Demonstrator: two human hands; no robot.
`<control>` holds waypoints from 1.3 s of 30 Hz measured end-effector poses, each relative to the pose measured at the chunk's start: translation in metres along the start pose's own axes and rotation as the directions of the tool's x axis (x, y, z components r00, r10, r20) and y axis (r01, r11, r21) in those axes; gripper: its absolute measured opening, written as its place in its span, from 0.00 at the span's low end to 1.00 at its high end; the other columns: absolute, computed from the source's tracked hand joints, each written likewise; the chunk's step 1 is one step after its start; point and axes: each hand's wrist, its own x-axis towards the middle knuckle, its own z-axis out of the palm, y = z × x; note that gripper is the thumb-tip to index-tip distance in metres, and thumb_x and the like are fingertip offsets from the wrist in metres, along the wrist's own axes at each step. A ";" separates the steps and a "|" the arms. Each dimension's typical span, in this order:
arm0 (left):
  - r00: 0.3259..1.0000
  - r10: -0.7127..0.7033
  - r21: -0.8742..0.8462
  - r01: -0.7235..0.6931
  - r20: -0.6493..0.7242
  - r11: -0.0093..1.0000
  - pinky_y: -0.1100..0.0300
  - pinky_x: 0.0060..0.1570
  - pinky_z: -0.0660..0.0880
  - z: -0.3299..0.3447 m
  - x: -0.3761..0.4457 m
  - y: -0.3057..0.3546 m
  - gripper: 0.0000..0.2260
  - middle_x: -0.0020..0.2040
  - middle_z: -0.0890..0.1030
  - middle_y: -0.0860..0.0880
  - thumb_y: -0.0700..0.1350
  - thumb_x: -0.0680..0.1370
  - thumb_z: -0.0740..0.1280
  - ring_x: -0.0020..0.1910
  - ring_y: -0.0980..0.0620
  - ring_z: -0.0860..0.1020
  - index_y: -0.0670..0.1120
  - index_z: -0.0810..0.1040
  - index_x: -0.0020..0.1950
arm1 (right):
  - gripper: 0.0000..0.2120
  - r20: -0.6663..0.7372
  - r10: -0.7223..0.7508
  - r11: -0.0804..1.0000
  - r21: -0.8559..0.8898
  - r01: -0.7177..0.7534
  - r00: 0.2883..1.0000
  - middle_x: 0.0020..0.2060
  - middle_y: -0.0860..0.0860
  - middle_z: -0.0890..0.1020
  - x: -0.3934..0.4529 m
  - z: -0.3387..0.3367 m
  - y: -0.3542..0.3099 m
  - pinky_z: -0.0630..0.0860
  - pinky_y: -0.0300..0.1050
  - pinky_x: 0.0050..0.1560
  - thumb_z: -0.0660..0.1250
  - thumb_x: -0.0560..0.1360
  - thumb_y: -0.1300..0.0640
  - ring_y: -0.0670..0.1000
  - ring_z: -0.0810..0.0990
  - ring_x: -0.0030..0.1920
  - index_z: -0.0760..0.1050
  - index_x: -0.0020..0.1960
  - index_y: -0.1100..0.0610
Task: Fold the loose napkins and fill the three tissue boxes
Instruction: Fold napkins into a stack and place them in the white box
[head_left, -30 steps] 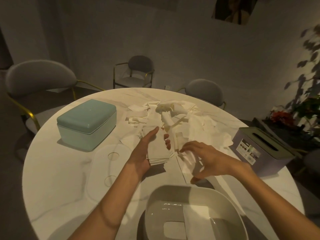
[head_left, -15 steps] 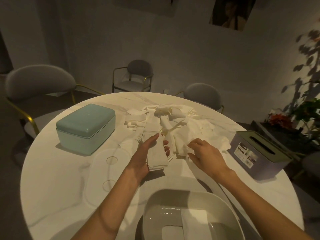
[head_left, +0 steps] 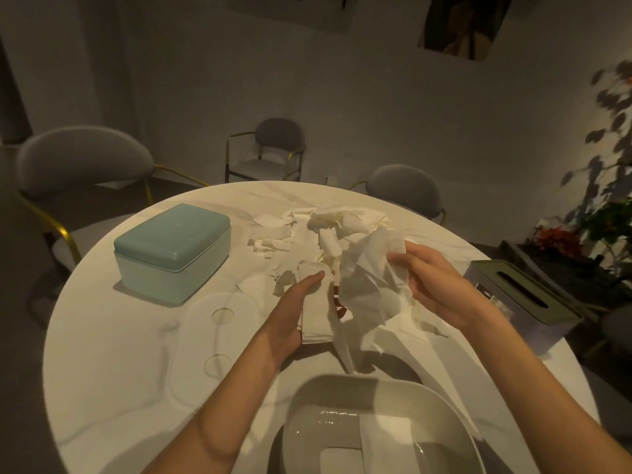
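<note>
Two hands work over a round white tabletop (head_left: 102, 354). The left hand (head_left: 290, 313) grips a stack of folded napkins (head_left: 316, 318), thumb on top and fingers curled beneath, just short of the table's centre. The right hand (head_left: 434, 285) pinches a loose crumpled napkin (head_left: 371, 282) lifted off the surface, its lower folds trailing down towards 6 o'clock. Behind both, from the centre out to 12 o'clock, lies the heap of loose napkins (head_left: 307, 234), reaching close to the far rim.

Three boxes sit near the edges. A closed teal tissue box (head_left: 171, 251) stands at 10 o'clock, a little in from the rim. A grey tissue box (head_left: 519, 306) with a slotted dark lid sits at 3 o'clock, right at the table's edge. An open white tissue box (head_left: 376, 429) is at 6 o'clock, nearest the person, with a folded white sheet inside. A clear flat lid (head_left: 212, 340) lies at 8 o'clock, between the teal box and the left forearm.

Bare tabletop shows from 7 to 9 o'clock, beyond the lid. Three grey chairs (head_left: 82, 165) stand round the far side.
</note>
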 end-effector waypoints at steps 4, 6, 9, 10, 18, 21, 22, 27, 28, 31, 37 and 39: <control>0.999 -0.024 0.053 0.025 -0.022 0.998 0.54 0.43 0.83 0.000 0.003 -0.003 0.13 0.50 0.87 0.46 0.51 0.82 0.68 0.45 0.47 0.86 0.47 0.83 0.62 | 0.10 0.064 0.045 0.992 0.119 -0.052 0.997 0.51 0.50 0.87 0.001 0.004 -0.005 0.82 0.47 0.53 0.62 0.83 0.60 0.52 0.86 0.51 0.81 0.57 0.53; 0.998 -0.048 0.053 0.050 -0.027 0.997 0.53 0.43 0.82 -0.001 0.004 -0.004 0.14 0.53 0.86 0.46 0.52 0.80 0.70 0.47 0.46 0.86 0.48 0.83 0.63 | 0.10 0.100 0.056 0.983 0.169 -0.073 0.993 0.45 0.49 0.87 0.002 0.005 -0.008 0.82 0.45 0.48 0.62 0.82 0.61 0.50 0.86 0.46 0.79 0.58 0.54; 0.994 -0.099 0.054 0.096 0.043 0.994 0.52 0.45 0.81 0.001 0.003 -0.006 0.11 0.47 0.86 0.44 0.52 0.77 0.69 0.44 0.44 0.84 0.47 0.89 0.50 | 0.13 0.155 0.051 0.997 0.046 -0.058 0.987 0.49 0.48 0.86 0.008 0.008 -0.009 0.82 0.44 0.52 0.68 0.78 0.56 0.50 0.85 0.52 0.77 0.63 0.53; 0.993 -0.098 0.037 0.096 0.061 0.995 0.53 0.46 0.80 0.003 0.003 -0.008 0.11 0.44 0.86 0.45 0.51 0.75 0.69 0.43 0.45 0.84 0.47 0.89 0.45 | 0.21 0.174 0.061 0.997 -0.064 -0.051 0.983 0.56 0.49 0.85 0.010 0.010 -0.009 0.80 0.47 0.59 0.72 0.75 0.49 0.52 0.83 0.58 0.76 0.66 0.51; 0.987 -0.051 -0.142 0.073 0.150 0.987 0.46 0.58 0.78 0.009 -0.003 -0.003 0.22 0.57 0.84 0.39 0.58 0.83 0.63 0.53 0.41 0.84 0.43 0.86 0.61 | 0.13 0.213 0.048 0.743 -0.661 0.107 0.976 0.59 0.45 0.79 0.025 0.011 -0.009 0.74 0.49 0.67 0.68 0.80 0.51 0.50 0.78 0.58 0.75 0.64 0.45; 0.983 -0.049 -0.098 0.067 0.178 0.993 0.44 0.65 0.74 0.004 -0.005 -0.001 0.24 0.62 0.81 0.38 0.58 0.81 0.67 0.61 0.39 0.80 0.43 0.81 0.69 | 0.13 0.282 0.101 0.695 -0.706 0.135 0.954 0.58 0.39 0.78 0.028 0.005 -0.011 0.74 0.39 0.63 0.69 0.80 0.50 0.47 0.77 0.58 0.74 0.62 0.40; 0.983 -0.050 -0.085 0.066 0.179 0.994 0.44 0.66 0.73 0.001 -0.002 -0.002 0.25 0.63 0.81 0.38 0.60 0.81 0.68 0.62 0.39 0.79 0.44 0.80 0.70 | 0.13 0.304 0.132 0.698 -0.704 0.129 0.943 0.58 0.38 0.79 0.028 0.004 -0.013 0.74 0.34 0.60 0.69 0.79 0.49 0.46 0.78 0.58 0.74 0.61 0.38; 0.982 -0.091 0.011 0.091 0.168 0.996 0.47 0.59 0.78 0.000 -0.005 0.002 0.22 0.57 0.85 0.41 0.61 0.80 0.66 0.55 0.42 0.84 0.46 0.85 0.63 | 0.15 0.340 0.178 0.662 -0.736 0.143 0.924 0.57 0.36 0.80 0.032 -0.002 -0.017 0.76 0.28 0.56 0.71 0.77 0.48 0.43 0.79 0.57 0.76 0.63 0.38; 0.976 -0.106 0.001 0.107 0.192 0.994 0.50 0.51 0.81 0.001 -0.007 0.002 0.19 0.52 0.86 0.41 0.58 0.81 0.66 0.49 0.43 0.85 0.45 0.86 0.59 | 0.16 0.329 0.152 0.637 -0.754 0.162 0.932 0.56 0.37 0.80 0.033 0.000 -0.017 0.75 0.28 0.56 0.71 0.77 0.48 0.43 0.79 0.56 0.77 0.64 0.41; 0.967 -0.109 -0.032 0.119 0.232 0.992 0.54 0.43 0.83 0.003 -0.010 0.002 0.14 0.49 0.85 0.41 0.49 0.79 0.70 0.43 0.44 0.85 0.42 0.84 0.59 | 0.16 0.294 0.030 0.566 -0.793 0.226 0.955 0.55 0.41 0.80 0.036 0.002 -0.014 0.73 0.26 0.50 0.70 0.79 0.51 0.47 0.78 0.53 0.78 0.66 0.48; 0.985 -0.079 -0.116 0.097 0.153 0.989 0.52 0.44 0.83 0.003 -0.004 0.003 0.17 0.47 0.83 0.40 0.49 0.81 0.68 0.43 0.44 0.83 0.39 0.83 0.64 | 0.14 0.085 0.056 0.687 -0.726 0.024 0.995 0.60 0.43 0.77 0.034 -0.012 -0.001 0.71 0.47 0.64 0.65 0.82 0.48 0.51 0.75 0.61 0.75 0.67 0.48; 0.987 -0.066 -0.166 0.089 0.144 0.982 0.49 0.48 0.81 0.004 0.000 0.002 0.23 0.48 0.80 0.39 0.50 0.81 0.69 0.46 0.42 0.80 0.37 0.76 0.72 | 0.08 0.042 0.015 0.737 -0.676 0.018 0.999 0.54 0.41 0.77 0.028 -0.012 0.003 0.70 0.47 0.61 0.65 0.82 0.51 0.49 0.75 0.56 0.75 0.61 0.46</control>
